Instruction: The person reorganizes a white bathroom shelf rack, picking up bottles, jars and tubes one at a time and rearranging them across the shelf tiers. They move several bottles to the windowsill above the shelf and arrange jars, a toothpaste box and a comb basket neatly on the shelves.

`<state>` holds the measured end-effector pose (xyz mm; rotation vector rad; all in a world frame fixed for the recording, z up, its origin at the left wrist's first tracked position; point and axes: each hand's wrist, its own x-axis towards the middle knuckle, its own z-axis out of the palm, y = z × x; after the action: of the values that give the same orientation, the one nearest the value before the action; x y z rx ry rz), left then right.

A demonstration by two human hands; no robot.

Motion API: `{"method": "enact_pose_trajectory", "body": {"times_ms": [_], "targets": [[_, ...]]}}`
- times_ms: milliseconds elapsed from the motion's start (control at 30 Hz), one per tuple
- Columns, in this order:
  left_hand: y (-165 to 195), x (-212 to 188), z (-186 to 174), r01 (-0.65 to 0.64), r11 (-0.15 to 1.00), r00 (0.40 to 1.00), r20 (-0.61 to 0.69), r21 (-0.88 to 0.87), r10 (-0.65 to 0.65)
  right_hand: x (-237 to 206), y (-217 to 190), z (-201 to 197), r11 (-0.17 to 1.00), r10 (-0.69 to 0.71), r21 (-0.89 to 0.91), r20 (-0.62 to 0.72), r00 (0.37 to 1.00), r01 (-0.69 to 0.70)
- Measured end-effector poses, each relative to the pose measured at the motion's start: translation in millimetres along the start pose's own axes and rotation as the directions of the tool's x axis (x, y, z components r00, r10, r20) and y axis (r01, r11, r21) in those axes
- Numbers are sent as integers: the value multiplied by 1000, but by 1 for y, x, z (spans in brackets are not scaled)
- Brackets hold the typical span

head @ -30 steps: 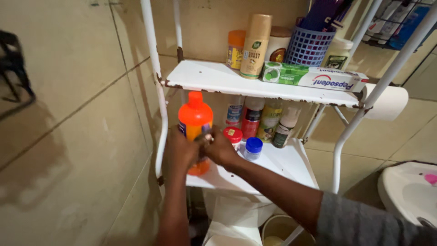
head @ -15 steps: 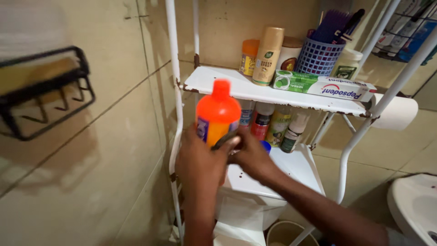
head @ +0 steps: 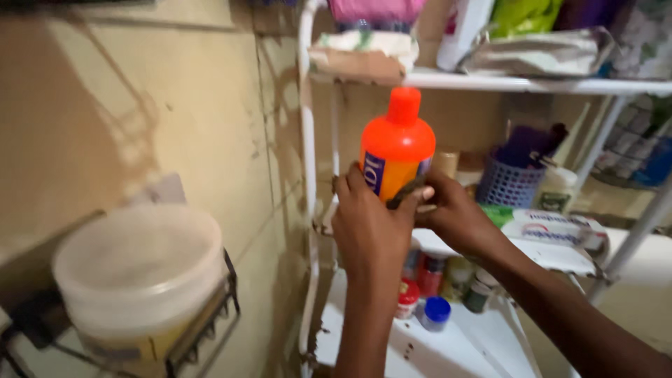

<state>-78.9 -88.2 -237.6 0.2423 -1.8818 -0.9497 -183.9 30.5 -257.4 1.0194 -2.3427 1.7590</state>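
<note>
At frame centre, both hands, left hand [head: 367,224] and right hand [head: 455,217], clasp the orange bottle [head: 395,150], lifted before the white rack [head: 306,175]; placing it needs steady support.

The orange bottle [head: 396,150] gripped in both hands is glossy plastic, smooth, with a shiny printed label wrapped round the part under the fingers. Just behind the grip, the white shelf rack [head: 306,175] looks like painted metal tubing, chipped and rusty in spots. Past the right hand [head: 458,220], the blue basket [head: 509,183] is perforated plastic, and the long box [head: 553,227] beside it is glossy card. Below the grip, small bottles [head: 434,280] carry smooth plastic caps. Left of the left hand [head: 369,227], the wall tiles [head: 175,112] show a dull sheen, and a translucent matt plastic tub [head: 140,269] sits in a dark wire holder [head: 203,336].
</note>
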Motion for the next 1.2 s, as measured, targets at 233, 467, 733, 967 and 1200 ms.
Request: {"method": "enact_pose_trajectory", "body": {"times_ms": [233, 467, 733, 967, 1200], "targets": [[-17, 28, 21, 127, 991, 987, 91, 34, -129, 46, 34, -2, 992, 48, 111, 50, 998, -53], [-53, 64, 57, 58, 998, 997, 50, 2, -58, 79, 57, 10, 994, -84, -81, -48, 995, 80], [-92, 107, 106, 95, 995, 989, 119, -34, -90, 60, 84, 51, 949, -241, -221, -48, 969, 225], [-108, 131, 140, 48, 991, 998, 40, -128, -43, 63, 106, 62, 944, -51, -326, -14, 999, 44], [-109, 141, 155, 155, 963, 983, 131, -222, -129, 77, 123, 58, 927, -56, -370, 36, 998, 66]]}}
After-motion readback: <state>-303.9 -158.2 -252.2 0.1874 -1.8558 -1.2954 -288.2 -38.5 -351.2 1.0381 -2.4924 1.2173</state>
